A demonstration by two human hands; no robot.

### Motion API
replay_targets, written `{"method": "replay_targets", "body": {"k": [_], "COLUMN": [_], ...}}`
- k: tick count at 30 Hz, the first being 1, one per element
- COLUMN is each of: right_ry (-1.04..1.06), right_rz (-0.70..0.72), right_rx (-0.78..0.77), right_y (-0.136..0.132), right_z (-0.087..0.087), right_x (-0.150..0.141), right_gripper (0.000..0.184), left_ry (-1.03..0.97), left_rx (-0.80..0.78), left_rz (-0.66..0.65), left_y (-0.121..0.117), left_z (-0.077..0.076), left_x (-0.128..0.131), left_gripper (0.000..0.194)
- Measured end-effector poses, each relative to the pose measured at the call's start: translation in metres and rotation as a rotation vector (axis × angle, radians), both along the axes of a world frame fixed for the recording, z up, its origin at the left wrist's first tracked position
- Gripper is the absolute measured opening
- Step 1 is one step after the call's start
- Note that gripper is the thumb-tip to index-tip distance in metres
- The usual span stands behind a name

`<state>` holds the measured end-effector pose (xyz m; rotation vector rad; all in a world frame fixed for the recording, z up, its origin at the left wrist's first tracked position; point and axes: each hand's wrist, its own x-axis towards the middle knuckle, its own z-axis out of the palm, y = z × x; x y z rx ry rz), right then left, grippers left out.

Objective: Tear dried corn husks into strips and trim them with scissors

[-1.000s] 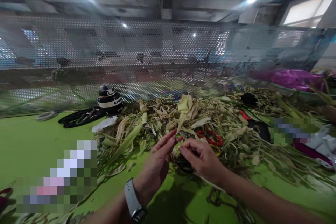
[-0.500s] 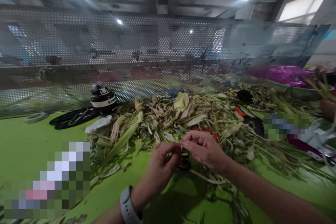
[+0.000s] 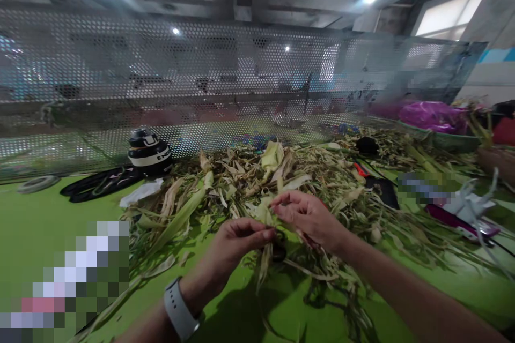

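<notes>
A broad heap of dried husks and green leaf strips (image 3: 257, 182) covers the middle of the green table (image 3: 48, 214). My left hand (image 3: 235, 241), with a white watch on its wrist, pinches a pale leaf strip (image 3: 264, 265) that hangs down from its fingertips. Just right of it, my right hand (image 3: 308, 217) pinches the upper end of the same strip with curled fingers. A dark ring-shaped object (image 3: 278, 252) lies on the table under both hands, partly hidden.
A black and white helmet-like object (image 3: 148, 153) and black straps (image 3: 96, 185) lie at the back left. A perforated metal screen (image 3: 201, 80) runs along the table's far edge. A magenta bag (image 3: 432, 115) and white ribbon (image 3: 469, 203) are at the right.
My left hand's fingers went from stretched out to a pinch, and both hands lifted a leaf strip off the heap. The red scissor handles once visible are now covered by my right hand.
</notes>
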<state>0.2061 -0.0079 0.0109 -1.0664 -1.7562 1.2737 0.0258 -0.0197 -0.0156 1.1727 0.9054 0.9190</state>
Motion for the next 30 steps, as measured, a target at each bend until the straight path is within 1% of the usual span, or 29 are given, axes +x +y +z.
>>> {"method": "replay_targets", "body": {"k": [2, 5, 7, 9, 11, 14, 17, 19, 21, 22, 24, 26, 27, 28, 30], "right_ry": [-0.172, -0.402, -0.515, -0.621, -0.709, -0.773, -0.787, -0.744, -0.649, -0.591, -0.476, -0.396, -0.372, -0.358, -0.352], "right_rz": [0.024, 0.057, 0.065, 0.075, 0.103, 0.141, 0.163, 0.159, 0.133, 0.118, 0.094, 0.077, 0.076, 0.081, 0.092], "right_rx": [0.193, 0.52, 0.646, 0.688, 0.682, 0.682, 0.673, 0.637, 0.586, 0.555, 0.51, 0.453, 0.41, 0.361, 0.279], "right_y": [0.0, 0.0, -0.001, -0.003, -0.004, -0.004, -0.001, 0.001, 0.004, 0.005, 0.008, 0.011, 0.012, 0.013, 0.014], "right_z": [0.006, 0.011, 0.011, 0.009, 0.006, -0.001, -0.006, -0.008, -0.009, -0.01, -0.012, -0.017, -0.02, -0.023, -0.029], "right_x": [0.005, 0.011, 0.012, 0.011, 0.009, 0.007, 0.006, 0.006, 0.004, 0.003, 0.001, -0.001, -0.002, -0.003, -0.004], "right_gripper": [0.027, 0.018, 0.014, 0.014, 0.016, 0.013, 0.01, 0.011, 0.013, 0.014, 0.014, 0.013, 0.014, 0.016, 0.019], "left_ry": [-0.05, -0.081, -0.067, -0.034, -0.001, 0.014, 0.036, 0.071, 0.111, 0.143, 0.234, 0.309, 0.307, 0.278, 0.189], "left_rx": [0.025, 0.032, 0.025, 0.017, 0.006, -0.022, -0.042, -0.032, 0.053, 0.141, 0.379, 0.571, 0.602, 0.594, 0.525], "left_rz": [0.049, 0.099, 0.138, 0.159, 0.178, 0.218, 0.258, 0.265, 0.261, 0.269, 0.321, 0.377, 0.372, 0.338, 0.161], "left_y": [0.002, 0.004, 0.004, 0.004, 0.003, 0.003, 0.005, 0.008, 0.011, 0.012, 0.012, 0.008, 0.005, 0.002, -0.004], "left_z": [-0.001, -0.002, -0.003, -0.004, -0.006, -0.008, -0.013, -0.016, -0.018, -0.019, -0.016, -0.011, -0.009, -0.006, -0.005], "left_x": [-0.001, -0.003, -0.002, 0.0, 0.002, 0.004, 0.005, 0.003, 0.0, -0.001, -0.003, -0.003, -0.003, -0.002, 0.002], "left_gripper": [0.011, 0.01, 0.012, 0.014, 0.016, 0.018, 0.019, 0.018, 0.014, 0.011, 0.006, 0.008, 0.01, 0.011, 0.012]}}
